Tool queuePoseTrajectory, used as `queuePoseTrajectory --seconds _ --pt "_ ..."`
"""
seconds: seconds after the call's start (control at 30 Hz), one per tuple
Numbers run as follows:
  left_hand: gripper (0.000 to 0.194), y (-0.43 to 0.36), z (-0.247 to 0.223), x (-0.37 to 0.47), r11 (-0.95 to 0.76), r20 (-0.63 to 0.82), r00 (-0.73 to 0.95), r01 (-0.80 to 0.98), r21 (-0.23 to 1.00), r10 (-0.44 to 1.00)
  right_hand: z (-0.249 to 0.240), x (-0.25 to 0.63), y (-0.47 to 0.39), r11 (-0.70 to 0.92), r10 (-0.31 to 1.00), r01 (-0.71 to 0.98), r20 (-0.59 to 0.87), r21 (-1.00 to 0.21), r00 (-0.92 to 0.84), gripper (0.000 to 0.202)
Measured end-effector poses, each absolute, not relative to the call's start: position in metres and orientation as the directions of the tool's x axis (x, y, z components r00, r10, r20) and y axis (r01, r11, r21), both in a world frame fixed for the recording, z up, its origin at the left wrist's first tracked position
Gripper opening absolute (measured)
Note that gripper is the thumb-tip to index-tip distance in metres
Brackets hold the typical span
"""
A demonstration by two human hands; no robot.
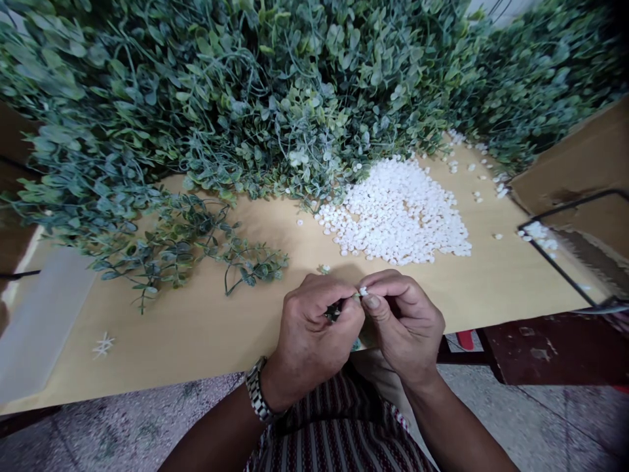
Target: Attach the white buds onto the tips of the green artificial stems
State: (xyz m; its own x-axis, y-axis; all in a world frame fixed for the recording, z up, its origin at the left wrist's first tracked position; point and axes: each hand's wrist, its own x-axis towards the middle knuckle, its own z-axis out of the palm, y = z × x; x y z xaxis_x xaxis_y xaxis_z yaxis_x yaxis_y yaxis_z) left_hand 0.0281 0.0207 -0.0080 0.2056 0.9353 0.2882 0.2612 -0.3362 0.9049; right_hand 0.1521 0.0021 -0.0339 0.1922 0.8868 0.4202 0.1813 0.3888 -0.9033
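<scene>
A light wood-toned table (196, 351) stretches across the scene from left to right, above a speckled floor (147, 426). Nearest is the person's striped garment (339, 429), with a metal-banded watch (258, 391) on the left wrist. Over the table's near edge the two hands meet, fingertips close together. The left hand (317, 328) has its thumb and forefinger closed in a pinch on a green sprig (334, 311), most of which is hidden by the hand. The right hand (407, 328) grips a small white piece (363, 291) between thumb and forefinger, right at the left fingertips; whether it sits on the stem cannot be told. To the right, below the table's level, is a dark red bench (550, 354).

At the left, a white star-shaped piece (103, 345) lies on the wood, with a pale sheet (54, 314) farther left. Beyond the hands, loose green sprays (253, 262) lie to the left and a heap of white pieces (400, 216) to the right. Far right stand a black wire frame (560, 267) and torn cardboard (584, 157). A dense bank of greenery (295, 85) fills the far side.
</scene>
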Motion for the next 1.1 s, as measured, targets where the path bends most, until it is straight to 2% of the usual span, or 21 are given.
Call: queuePoseTrajectory --seconds 0.33,0.73,0.97,1.1 --pt "0.019 0.019 -0.008 0.028 -0.400 0.350 0.218 0.265 0.877 0.911 -0.033 0.152 0.003 0.398 0.890 0.112 0.413 -0.910 0.194 0.017" --pt "0.021 0.023 -0.006 0.027 -0.465 0.402 0.252 0.294 0.835 0.880 -0.035 0.155 0.001 0.450 0.864 0.204 0.482 -0.870 0.149 0.018" --pt "0.023 0.024 -0.004 0.021 -0.451 0.352 0.308 0.362 0.815 0.884 -0.035 0.152 -0.002 0.499 0.833 0.327 0.548 -0.803 0.074 0.023" --pt "0.017 0.025 -0.005 0.015 -0.342 0.266 0.281 0.269 0.901 0.922 -0.030 0.157 0.001 0.505 0.842 0.343 0.539 -0.792 0.006 0.025"
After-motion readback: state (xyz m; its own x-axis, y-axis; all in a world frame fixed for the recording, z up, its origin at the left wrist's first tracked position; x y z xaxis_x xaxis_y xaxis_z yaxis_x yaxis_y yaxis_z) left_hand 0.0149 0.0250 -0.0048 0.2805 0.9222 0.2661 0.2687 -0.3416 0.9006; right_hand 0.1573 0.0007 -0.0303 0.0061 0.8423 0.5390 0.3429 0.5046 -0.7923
